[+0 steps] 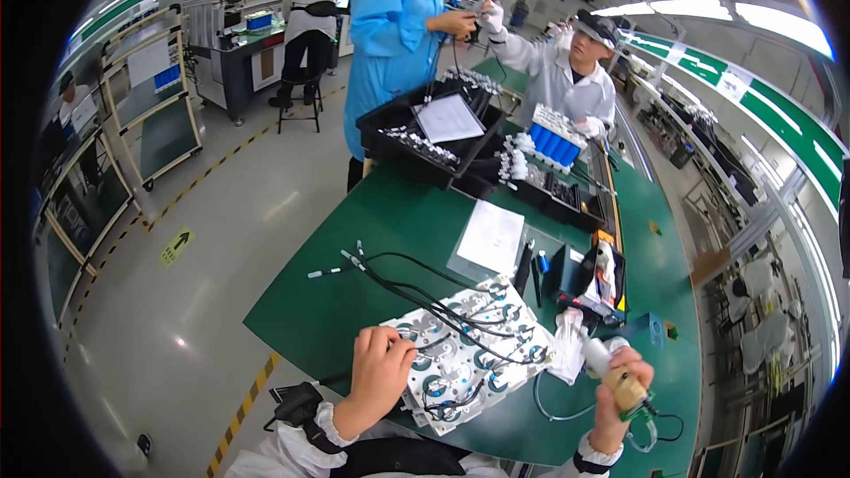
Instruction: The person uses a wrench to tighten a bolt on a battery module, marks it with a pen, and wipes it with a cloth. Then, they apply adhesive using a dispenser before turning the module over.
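Observation:
A white battery-module board [478,350] with round openings and metal contact plates lies tilted on the green table in front of me. Several black cables [425,296] with white-tipped ends cross it and trail off its far left side. My left hand [382,372] rests at the board's left edge, its fingers curled and closed at a black cable; the fingertips are partly hidden. To the right of the board, my right hand [620,394] grips a tan handheld tool [627,387] with a white cylindrical end [597,357], held apart from the board.
White paper [492,235], pens and a box of supplies [595,281] lie beyond the board. A crumpled white cloth [569,343] and a clear tube [551,409] are near the tool. Farther back, black bins [425,164] and a blue-celled battery module [555,143] stand before two people.

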{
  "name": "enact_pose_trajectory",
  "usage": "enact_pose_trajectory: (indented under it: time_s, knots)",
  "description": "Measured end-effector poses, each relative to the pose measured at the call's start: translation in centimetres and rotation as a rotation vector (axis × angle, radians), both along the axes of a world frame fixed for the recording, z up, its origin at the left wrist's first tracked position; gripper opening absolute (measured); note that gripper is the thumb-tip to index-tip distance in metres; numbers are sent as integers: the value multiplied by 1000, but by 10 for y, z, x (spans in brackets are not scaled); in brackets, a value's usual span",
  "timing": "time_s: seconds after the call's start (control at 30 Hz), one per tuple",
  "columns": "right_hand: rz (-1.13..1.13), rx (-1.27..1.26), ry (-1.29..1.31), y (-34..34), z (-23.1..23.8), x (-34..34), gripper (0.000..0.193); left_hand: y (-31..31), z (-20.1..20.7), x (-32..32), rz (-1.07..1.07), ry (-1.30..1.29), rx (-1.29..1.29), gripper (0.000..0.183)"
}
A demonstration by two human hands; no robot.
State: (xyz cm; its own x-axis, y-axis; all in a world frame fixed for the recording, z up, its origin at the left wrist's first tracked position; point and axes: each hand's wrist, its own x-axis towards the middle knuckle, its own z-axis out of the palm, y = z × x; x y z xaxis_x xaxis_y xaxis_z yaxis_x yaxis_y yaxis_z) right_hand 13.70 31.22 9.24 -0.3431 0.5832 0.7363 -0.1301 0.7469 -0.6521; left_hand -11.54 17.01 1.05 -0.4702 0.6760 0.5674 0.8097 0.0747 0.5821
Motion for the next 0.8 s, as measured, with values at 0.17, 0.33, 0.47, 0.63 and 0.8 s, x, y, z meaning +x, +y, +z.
enact_pose_trajectory:
  time_s: [0.17, 0.33, 0.47, 0.63, 0.8]
  knots:
    - [228, -11, 28, -9, -2, -47, 38, -1, -7, 1, 22, 12, 15, 11]
    - [311, 44, -80, -11, -8, -79, 41, 4, -5, -5, -37, 10, 43, 13]
    - [420, 72, -132, -17, -18, -103, 41, 5, -5, -10, -44, -4, 72, 13]
    - [470, 43, -267, -20, -32, -122, 43, 3, -14, -12, -61, -25, 42, 14]
    - [500, 18, -363, -29, -44, -133, 40, -2, -17, -9, -63, -28, 17, 20]
